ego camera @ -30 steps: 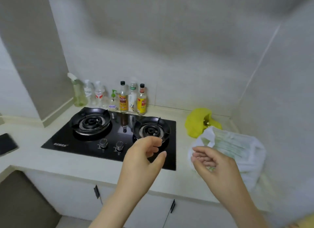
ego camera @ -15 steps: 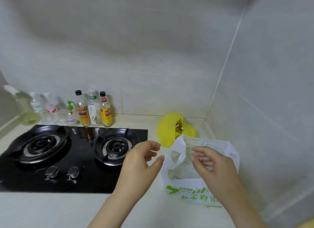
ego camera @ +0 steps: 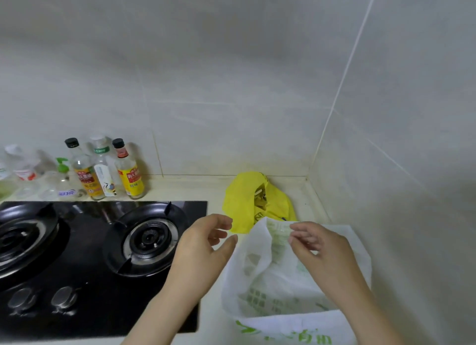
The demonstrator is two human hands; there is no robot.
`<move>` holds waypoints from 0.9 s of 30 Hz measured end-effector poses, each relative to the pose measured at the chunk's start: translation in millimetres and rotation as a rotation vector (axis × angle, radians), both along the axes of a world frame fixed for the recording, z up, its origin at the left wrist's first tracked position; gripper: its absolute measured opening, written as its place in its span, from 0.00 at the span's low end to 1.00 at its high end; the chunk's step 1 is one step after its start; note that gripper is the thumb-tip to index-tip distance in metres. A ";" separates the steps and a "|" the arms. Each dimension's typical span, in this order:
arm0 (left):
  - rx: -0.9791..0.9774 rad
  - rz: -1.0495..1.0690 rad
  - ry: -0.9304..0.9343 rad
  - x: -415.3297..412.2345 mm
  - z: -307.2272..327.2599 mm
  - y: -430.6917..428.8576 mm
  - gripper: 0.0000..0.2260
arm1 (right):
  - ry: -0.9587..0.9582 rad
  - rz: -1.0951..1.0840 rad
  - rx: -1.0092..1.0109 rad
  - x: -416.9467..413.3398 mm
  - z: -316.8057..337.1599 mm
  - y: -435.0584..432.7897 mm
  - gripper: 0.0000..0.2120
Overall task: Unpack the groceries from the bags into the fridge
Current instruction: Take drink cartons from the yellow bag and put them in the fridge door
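Nearest the camera, the white bag [ego camera: 260,288] with green print stands on the tabletop [ego camera: 195,187] at the lower right. Its mouth gapes upward and one flap of the rim rises on the far side. What lies inside cannot be made out through the thin plastic.

The right hand [ego camera: 324,252] hangs directly over that mouth. Its fingers [ego camera: 300,227] are loosely curled, with the tips at the raised flap. Whether they pinch the plastic or only hover in front of it cannot be told.

The left hand [ego camera: 203,252] is just beside the bag's left edge, over the seam between the tabletop and the black gas hob [ego camera: 85,280]. Its fingers are relaxed and spread, the thumb points toward the bag, and it holds nothing.

The opening therefore lies below and slightly ahead of the right hand, and to the right of the left hand. The right hand looks better placed to reach in. The left hand would probably do best steadying or spreading the near rim, since the soft plastic will likely sag without support.

Behind the white bag, toward the wall corner, a yellow bag [ego camera: 242,203] slumps with its mouth partly open. It is touching or nearly touching the white one.

Farther left, a row of bottles [ego camera: 128,172] lines the wall behind the hob. No fridge is in view, and the unpacking appears not yet begun.
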State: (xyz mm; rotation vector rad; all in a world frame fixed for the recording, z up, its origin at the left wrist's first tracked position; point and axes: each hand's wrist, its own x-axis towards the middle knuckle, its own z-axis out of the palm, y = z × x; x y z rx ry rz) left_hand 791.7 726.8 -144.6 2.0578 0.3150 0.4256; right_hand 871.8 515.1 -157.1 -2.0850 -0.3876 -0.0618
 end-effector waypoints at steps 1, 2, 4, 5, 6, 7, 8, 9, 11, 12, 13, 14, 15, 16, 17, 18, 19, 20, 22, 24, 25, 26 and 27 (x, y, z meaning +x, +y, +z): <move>-0.006 -0.014 0.009 8.1 -1.5 3.7 0.09 | -0.007 -0.009 -0.011 5.8 -0.9 0.9 0.15; -0.015 -0.025 0.013 16.7 -3.2 8.1 0.09 | -0.011 -0.011 -0.023 12.0 -1.3 2.8 0.14; -0.029 -0.040 0.014 31.7 -6.2 16.3 0.09 | -0.018 -0.018 -0.047 23.2 -1.2 6.9 0.15; -0.030 -0.046 0.016 40.2 -8.5 20.9 0.08 | -0.022 -0.026 -0.061 31.0 -2.7 9.4 0.15; -0.028 -0.054 0.020 47.1 -10.6 24.9 0.08 | -0.020 -0.034 -0.071 37.3 -4.3 12.2 0.15; -0.031 -0.063 0.029 54.3 -13.4 28.4 0.08 | -0.008 -0.034 -0.081 43.8 -6.5 15.1 0.15; -0.037 -0.071 0.037 60.2 -15.8 30.8 0.08 | 0.003 -0.027 -0.088 48.7 -8.3 17.8 0.14; -0.043 -0.077 0.042 64.9 -17.5 32.3 0.08 | 0.012 -0.018 -0.095 52.7 -9.8 20.0 0.14; -0.056 -0.082 0.054 75.5 -21.6 36.0 0.08 | 0.034 -0.003 -0.118 65.2 -14.9 23.2 0.13; -0.057 -0.083 0.060 81.4 -23.1 37.9 0.08 | 0.043 0.006 -0.136 73.1 -17.9 24.9 0.13; -0.056 -0.085 0.067 85.6 -24.0 39.9 0.08 | 0.052 0.011 -0.159 80.4 -20.5 26.8 0.12; -0.056 -0.086 0.072 90.6 -25.0 42.4 0.07 | 0.061 0.016 -0.173 89.3 -23.6 28.8 0.10; -0.060 -0.083 0.076 97.0 -27.0 44.6 0.07 | 0.073 0.019 -0.177 99.9 -28.0 30.4 0.08; -0.061 -0.078 0.079 102.2 -29.0 46.6 0.08 | 0.085 0.025 -0.180 109.2 -32.2 31.7 0.08; -0.060 -0.071 0.083 107.9 -31.1 47.8 0.08 | 0.096 0.036 -0.188 119.0 -36.1 32.6 0.08; -0.054 -0.065 0.088 112.7 -33.3 48.9 0.09 | 0.104 0.047 -0.197 128.0 -39.9 33.6 0.09; -0.044 -0.060 0.095 116.9 -35.7 49.6 0.09 | 0.110 0.058 -0.204 136.2 -43.7 34.4 0.10; -0.035 -0.055 0.105 122.7 -38.9 49.7 0.09 | 0.119 0.071 -0.213 145.6 -47.7 34.6 0.10; -0.023 -0.047 0.130 134.9 -46.1 48.8 0.09 | 0.133 0.095 -0.230 162.2 -56.8 35.3 0.10; -0.006 -0.046 0.160 146.9 -53.9 47.3 0.09 | 0.135 0.115 -0.248 176.0 -65.8 37.1 0.10; 0.001 -0.046 0.174 154.8 -59.0 46.3 0.09 | 0.143 0.125 -0.251 183.6 -71.1 38.1 0.10; 0.009 -0.048 0.185 161.5 -63.5 45.0 0.09 | 0.154 0.138 -0.254 189.5 -75.4 38.7 0.11; 0.015 -0.052 0.198 168.1 -69.0 43.4 0.09 | 0.165 0.153 -0.261 195.0 -80.4 39.1 0.11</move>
